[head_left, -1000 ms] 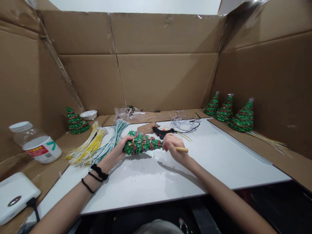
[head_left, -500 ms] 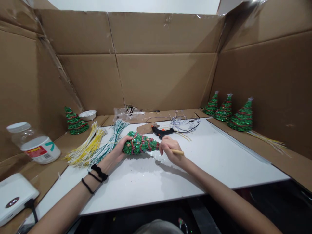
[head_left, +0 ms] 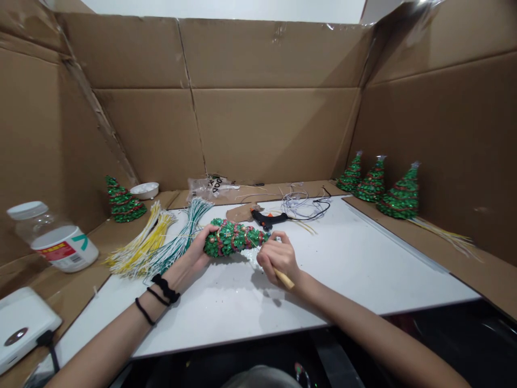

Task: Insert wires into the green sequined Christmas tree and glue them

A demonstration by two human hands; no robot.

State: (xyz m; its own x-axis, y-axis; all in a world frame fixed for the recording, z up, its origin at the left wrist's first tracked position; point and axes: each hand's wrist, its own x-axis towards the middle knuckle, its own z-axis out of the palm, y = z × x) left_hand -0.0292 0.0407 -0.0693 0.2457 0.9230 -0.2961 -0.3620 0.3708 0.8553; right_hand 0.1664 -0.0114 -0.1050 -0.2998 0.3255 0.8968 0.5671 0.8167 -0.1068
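A small green beaded Christmas tree (head_left: 232, 238) with red trim lies sideways above the white board, its tip pointing right. My left hand (head_left: 201, 248) is closed around its base end. In my closed right hand (head_left: 278, 260) is a wooden-handled tool (head_left: 284, 278), its handle slanting down to the right; its working end is hidden. That hand is at the tree's tip, and I cannot tell whether it touches it. Whitish glittery bits (head_left: 253, 255) show just below the tree. Behind the tree lies a black glue gun (head_left: 269, 218).
Wire bundles, yellow-white (head_left: 141, 250) and green-white (head_left: 188, 226), lie left. A finished-looking tree (head_left: 123, 202), a white bowl (head_left: 144, 191) and a plastic jar (head_left: 60, 242) stand beyond them. Several trees (head_left: 399, 194) stand right. Tangled wires (head_left: 302, 205) lie behind; cardboard walls (head_left: 274, 129) enclose the board (head_left: 363, 269).
My right hand has shifted down and slightly left, and the tool's handle now slants more steeply downward. My left hand keeps hold of the tree in about the same place.
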